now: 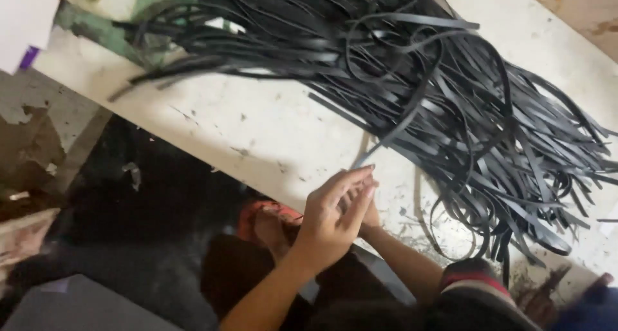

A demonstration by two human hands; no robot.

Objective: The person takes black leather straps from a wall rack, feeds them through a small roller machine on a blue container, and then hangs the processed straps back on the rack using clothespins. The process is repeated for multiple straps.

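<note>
My left hand [331, 212] and my right hand [369, 210] are pressed together at the near edge of the white table [244, 128]. The left hand lies in front and hides most of the right. At their fingertips is the end of one black strip [388, 138], which runs up and to the right into a large heap of black strips [463, 105]. The left fingers are stretched out and closed against this strip end. How the right hand's fingers grip is hidden.
The heap covers the far and right part of the stained table. A green cloth [106, 28] lies at the top left. Below the table edge are a dark floor [141, 208] and a foot in an orange sandal [270, 218].
</note>
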